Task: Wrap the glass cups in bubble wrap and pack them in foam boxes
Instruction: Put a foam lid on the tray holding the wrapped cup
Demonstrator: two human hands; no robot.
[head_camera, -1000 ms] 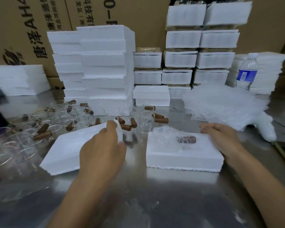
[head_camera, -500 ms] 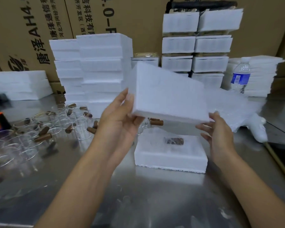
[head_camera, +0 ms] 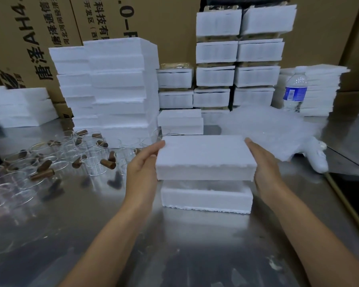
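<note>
A white foam lid point(head_camera: 203, 156) hovers level just above the open foam box point(head_camera: 205, 196) on the steel table. My left hand point(head_camera: 143, 162) grips the lid's left end and my right hand point(head_camera: 263, 162) grips its right end. The wrapped cup inside the box is hidden under the lid. Several glass cups with brown wooden handles point(head_camera: 56, 160) stand at the left. A loose pile of bubble wrap point(head_camera: 274, 129) lies behind my right hand.
Stacks of foam boxes point(head_camera: 112, 90) rise at the back left, taped packed boxes point(head_camera: 236, 52) at the back centre. A water bottle point(head_camera: 294, 90) stands at the right by a foam pile. A white tape gun point(head_camera: 319, 160) lies right of the box. Cardboard cartons line the wall.
My left hand lifted the foam lid from the table's left side, my right hand joined it, and both turned it level and lowered it over the box holding the wrapped cup.
</note>
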